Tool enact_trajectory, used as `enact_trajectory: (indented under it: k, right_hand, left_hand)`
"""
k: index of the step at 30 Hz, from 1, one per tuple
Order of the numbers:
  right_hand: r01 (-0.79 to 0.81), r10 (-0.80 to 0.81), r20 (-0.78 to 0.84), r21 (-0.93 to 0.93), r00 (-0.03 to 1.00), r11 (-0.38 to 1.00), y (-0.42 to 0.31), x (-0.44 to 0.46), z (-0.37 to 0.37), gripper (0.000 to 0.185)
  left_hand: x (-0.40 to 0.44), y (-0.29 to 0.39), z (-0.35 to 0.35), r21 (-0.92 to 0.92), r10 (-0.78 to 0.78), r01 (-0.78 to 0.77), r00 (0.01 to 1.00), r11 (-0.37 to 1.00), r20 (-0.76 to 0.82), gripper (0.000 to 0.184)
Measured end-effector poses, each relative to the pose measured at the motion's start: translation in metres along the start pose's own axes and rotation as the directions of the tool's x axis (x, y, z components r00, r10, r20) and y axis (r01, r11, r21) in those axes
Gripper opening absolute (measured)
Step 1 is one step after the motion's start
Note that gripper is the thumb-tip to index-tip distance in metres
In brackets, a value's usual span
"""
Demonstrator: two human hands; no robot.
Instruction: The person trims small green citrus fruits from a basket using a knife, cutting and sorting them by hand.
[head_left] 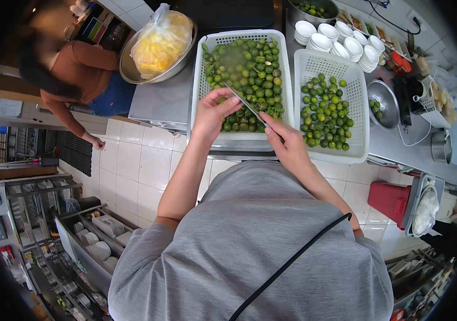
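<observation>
My right hand (286,140) is closed around the handle of a knife (247,104), its blade slanting up and left over a white perforated basket (288,91). Small green limes (260,67) fill much of that basket, with some leaves among them. Beside the blade, my left hand (212,111) has its thumb and fingers pinched together; what they hold, if anything, is hidden. A second white basket (359,80) stands to the right, with a looser layer of small green limes (326,115) in it.
At the left, a metal bowl (187,63) holds a plastic bag of yellow pieces (159,48). Stacked white bowls (322,41) and a steel bowl (383,101) stand at the right. A person (81,72) in a brown top is beyond the counter's left end. A red bin (389,203) stands lower right.
</observation>
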State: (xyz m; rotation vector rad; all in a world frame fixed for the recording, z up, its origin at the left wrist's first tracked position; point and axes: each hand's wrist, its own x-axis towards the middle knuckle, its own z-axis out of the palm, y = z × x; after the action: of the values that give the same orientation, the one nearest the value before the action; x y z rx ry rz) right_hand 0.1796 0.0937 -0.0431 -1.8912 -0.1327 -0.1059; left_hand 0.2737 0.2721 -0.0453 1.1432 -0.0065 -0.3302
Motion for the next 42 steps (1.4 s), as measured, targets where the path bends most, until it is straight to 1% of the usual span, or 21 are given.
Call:
enact_trajectory:
  k: [5, 7, 11, 14, 15, 16, 17, 19, 20, 23, 25, 26, 27, 29, 33, 35, 37, 39, 40, 41, 42]
  right_hand:
    - [0.029, -0.042, -0.084, -0.146, 0.996, 0.989, 0.014, 0.004, 0.005, 0.031]
    - [-0.016, 0.007, -0.079, -0.124, 0.997, 0.992, 0.017, 0.007, -0.001, 0.031]
    - [-0.096, 0.096, -0.055, -0.011, 0.994, 0.995, 0.013, 0.007, -0.004, 0.032]
    - [-0.092, 0.094, -0.055, 0.028, 0.994, 0.995, 0.019, 0.003, -0.001, 0.032]
    - [-0.09, 0.091, -0.055, 0.029, 0.994, 0.996, 0.019, 0.003, 0.0, 0.032]
    - [-0.098, 0.1, -0.051, 0.038, 0.994, 0.994, 0.019, 0.002, 0.0, 0.032]
    - [-0.105, 0.107, -0.048, 0.045, 0.993, 0.993, 0.018, 0.001, -0.001, 0.031]
    - [-0.129, 0.132, -0.043, 0.063, 0.99, 0.99, 0.014, 0.0, -0.005, 0.031]
    - [-0.154, 0.158, -0.036, 0.084, 0.987, 0.984, 0.012, 0.0, -0.006, 0.031]
    - [-0.113, 0.122, -0.111, 0.086, 0.986, 0.99, 0.015, -0.002, -0.012, 0.032]
    - [-0.173, 0.183, -0.117, 0.093, 0.976, 0.981, 0.01, -0.004, -0.021, 0.032]
    - [-0.229, 0.239, -0.109, 0.099, 0.965, 0.968, 0.009, -0.006, -0.025, 0.033]
    - [-0.232, 0.242, -0.112, 0.101, 0.964, 0.968, 0.012, -0.007, -0.025, 0.033]
    - [-0.165, 0.193, -0.136, 0.192, 0.972, 0.968, 0.02, -0.007, -0.024, 0.035]
    - [-0.19, 0.218, -0.125, 0.202, 0.968, 0.961, 0.008, -0.004, -0.026, 0.033]
    - [-0.176, 0.194, -0.107, 0.158, 0.975, 0.972, 0.002, -0.002, -0.025, 0.032]
    - [-0.168, 0.184, -0.092, 0.158, 0.979, 0.973, 0.002, -0.001, -0.022, 0.032]
    - [-0.163, 0.178, -0.084, 0.16, 0.98, 0.974, 0.003, -0.001, -0.02, 0.032]
    - [-0.166, 0.18, -0.082, 0.158, 0.98, 0.973, 0.003, -0.001, -0.02, 0.032]
    - [-0.169, 0.183, -0.08, 0.156, 0.98, 0.973, 0.004, -0.002, -0.021, 0.033]
    - [-0.17, 0.185, -0.084, 0.157, 0.979, 0.973, 0.004, -0.002, -0.022, 0.033]
  left_hand:
    - [-0.027, -0.023, 0.017, 0.195, -0.123, 0.1, 0.986, 0.976, 0.112, 0.017]
    - [-0.036, -0.028, 0.024, 0.04, -0.303, 0.3, 0.939, 0.953, 0.165, 0.018]
    - [0.003, -0.033, -0.021, -0.371, -0.268, 0.231, 0.962, 0.899, -0.052, 0.022]
    - [0.043, -0.012, -0.054, -0.148, -0.277, 0.258, 0.952, 0.955, -0.133, 0.018]
    - [0.055, -0.008, -0.056, 0.361, -0.113, 0.197, 0.964, 0.912, -0.241, 0.019]
    - [0.064, -0.006, -0.058, 0.776, 0.083, 0.149, 0.964, 0.613, -0.251, 0.02]
    - [0.071, -0.01, -0.059, 0.775, 0.084, 0.145, 0.965, 0.615, -0.248, 0.02]
    - [0.081, -0.027, -0.063, 0.993, 0.405, -0.113, 0.907, -0.04, 0.119, 0.021]
    - [0.085, -0.033, -0.063, 0.988, 0.306, -0.093, 0.944, -0.12, 0.126, 0.028]
    - [0.088, -0.033, -0.06, 0.997, 0.295, -0.078, 0.952, -0.017, 0.079, 0.022]
    - [0.09, -0.024, -0.064, 0.978, 0.202, -0.022, 0.979, 0.209, -0.021, 0.021]
    - [0.091, -0.018, -0.071, 0.565, -0.016, 0.079, 0.993, 0.822, -0.116, 0.023]
    - [0.092, -0.016, -0.076, -0.153, -0.242, 0.233, 0.969, 0.96, -0.042, 0.024]
    - [0.09, -0.014, -0.064, -0.299, -0.243, 0.214, 0.968, 0.93, -0.061, 0.029]
    - [0.095, -0.028, -0.045, 0.127, -0.292, 0.301, 0.953, 0.945, -0.087, 0.026]
    - [0.097, -0.041, -0.029, 0.86, -0.174, 0.214, 0.973, 0.463, -0.149, 0.027]
    - [0.096, -0.068, -0.034, 0.989, 0.123, -0.15, 0.981, 0.008, 0.148, 0.023]
    - [0.095, -0.07, -0.04, 0.984, 0.099, -0.17, 0.979, -0.06, 0.176, 0.025]
    - [0.089, -0.057, -0.035, 0.889, -0.038, 0.023, 0.999, 0.457, -0.006, 0.028]
    - [0.082, -0.042, -0.03, 0.525, -0.248, 0.261, 0.964, 0.81, -0.095, 0.031]
    - [0.07, -0.027, -0.026, 0.311, -0.299, 0.297, 0.953, 0.903, -0.041, 0.031]
